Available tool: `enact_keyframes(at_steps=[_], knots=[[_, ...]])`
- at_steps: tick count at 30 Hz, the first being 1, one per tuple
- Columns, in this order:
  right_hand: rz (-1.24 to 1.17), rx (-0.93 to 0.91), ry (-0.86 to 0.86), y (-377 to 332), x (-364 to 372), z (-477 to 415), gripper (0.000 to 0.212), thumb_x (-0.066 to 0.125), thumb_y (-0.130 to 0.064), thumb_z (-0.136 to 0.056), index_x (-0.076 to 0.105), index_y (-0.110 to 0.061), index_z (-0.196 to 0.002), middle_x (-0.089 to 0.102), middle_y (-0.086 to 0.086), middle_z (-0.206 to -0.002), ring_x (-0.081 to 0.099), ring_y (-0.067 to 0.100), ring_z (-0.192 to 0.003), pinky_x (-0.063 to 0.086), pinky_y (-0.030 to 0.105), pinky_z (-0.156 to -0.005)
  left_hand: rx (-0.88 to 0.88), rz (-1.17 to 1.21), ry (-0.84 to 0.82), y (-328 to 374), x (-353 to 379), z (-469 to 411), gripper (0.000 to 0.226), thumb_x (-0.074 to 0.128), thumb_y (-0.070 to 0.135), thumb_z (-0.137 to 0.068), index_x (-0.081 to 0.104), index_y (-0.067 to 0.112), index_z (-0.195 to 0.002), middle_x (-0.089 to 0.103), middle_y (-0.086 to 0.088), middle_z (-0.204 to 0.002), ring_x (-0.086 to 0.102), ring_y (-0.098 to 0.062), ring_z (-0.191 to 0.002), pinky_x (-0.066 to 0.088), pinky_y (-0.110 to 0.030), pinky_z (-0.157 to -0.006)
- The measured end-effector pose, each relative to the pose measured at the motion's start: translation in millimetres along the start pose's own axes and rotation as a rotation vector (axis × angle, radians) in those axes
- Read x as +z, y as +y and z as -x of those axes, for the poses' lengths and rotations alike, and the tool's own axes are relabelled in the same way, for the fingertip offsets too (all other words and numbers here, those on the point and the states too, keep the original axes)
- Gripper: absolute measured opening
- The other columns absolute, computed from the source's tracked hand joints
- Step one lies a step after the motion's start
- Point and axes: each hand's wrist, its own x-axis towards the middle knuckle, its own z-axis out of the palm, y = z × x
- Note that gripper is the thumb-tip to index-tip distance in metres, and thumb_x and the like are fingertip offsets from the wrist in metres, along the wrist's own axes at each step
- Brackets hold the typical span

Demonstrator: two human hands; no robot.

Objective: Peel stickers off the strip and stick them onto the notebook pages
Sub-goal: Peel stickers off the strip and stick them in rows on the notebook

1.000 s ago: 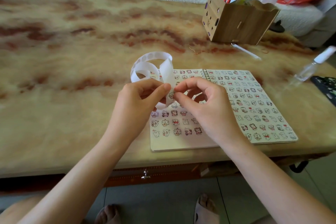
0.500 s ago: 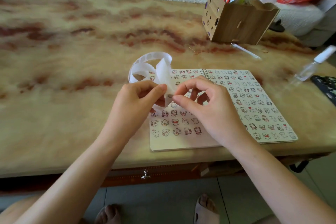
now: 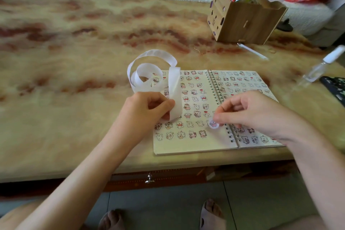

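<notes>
An open spiral notebook (image 3: 194, 145) lies near the table's front edge, both pages covered in rows of small cartoon stickers. My left hand (image 3: 147, 110) pinches a curled white sticker strip (image 3: 149, 73) that loops up over the notebook's left page. My right hand (image 3: 253, 112) holds a small round sticker (image 3: 213, 124) at its fingertips, low over the bottom right of the left page, close to the spiral binding. I cannot tell whether the sticker touches the paper.
A wooden pen holder (image 3: 244, 22) full of pens stands at the back right, with a white pen (image 3: 252, 51) lying in front of it. A clear spray bottle (image 3: 323, 65) and a dark patterned object (image 3: 336, 87) lie at the right edge. My feet show below the table.
My right hand has pulled away from the strip to the right with a peeled sticker and lowered it toward the left page. My left hand keeps hold of the strip.
</notes>
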Motion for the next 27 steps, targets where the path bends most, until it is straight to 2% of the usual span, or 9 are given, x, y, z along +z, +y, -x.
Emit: enact_keyframes(at_steps=[5,8,14,19,27], knots=[[0.022,0.024,-0.028,6.0,1.4,2.0,0.005,0.078,-0.021,-0.074,0.076,-0.017,-0.073,0.073,0.012,-0.077,0.052,0.020,-0.063,0.042,0.034,-0.062,-0.003,-0.042,0.006,-1.2,0.3,-0.8,0.026,0.062,0.028,-0.088,0.067,0.015,-0.066,0.066,0.009,-0.057,0.053,0.004,-0.050,0.038,-0.006,-0.054],[0.026,0.024,-0.029,7.1,1.5,2.4,0.006,0.079,-0.022,-0.073,0.076,-0.017,-0.073,0.074,0.011,-0.077,0.052,0.018,-0.062,0.042,0.032,-0.060,-0.005,-0.054,0.009,-1.0,0.3,-1.0,0.028,0.062,0.028,-0.088,0.066,0.016,-0.064,0.066,0.010,-0.057,0.051,0.003,-0.049,0.037,-0.007,-0.053],[0.046,0.016,-0.008,7.3,6.0,2.2,0.005,0.080,-0.026,-0.070,0.076,-0.022,-0.072,0.072,0.017,-0.080,0.050,0.020,-0.064,0.038,0.035,-0.065,-0.005,-0.057,0.007,-1.6,0.5,-1.0,0.030,0.061,0.029,-0.088,0.063,0.017,-0.061,0.066,0.009,-0.057,0.050,0.002,-0.050,0.037,-0.008,-0.054],[0.057,0.018,0.004,7.3,8.2,1.4,0.004,0.079,-0.025,-0.072,0.076,-0.026,-0.071,0.073,0.012,-0.077,0.050,0.023,-0.066,0.039,0.037,-0.065,0.001,-0.048,0.003,-1.4,0.5,-0.6,0.030,0.062,0.028,-0.088,0.063,0.017,-0.061,0.065,0.008,-0.056,0.051,0.003,-0.050,0.037,-0.006,-0.054],[0.092,0.038,0.033,7.4,10.7,1.3,0.006,0.080,-0.021,-0.073,0.075,-0.021,-0.069,0.073,0.001,-0.068,0.055,0.024,-0.066,0.044,0.039,-0.066,0.010,-0.056,0.003,-2.0,1.3,-2.0,0.030,0.062,0.029,-0.088,0.063,0.018,-0.060,0.065,0.009,-0.056,0.051,0.001,-0.052,0.037,-0.007,-0.053]])
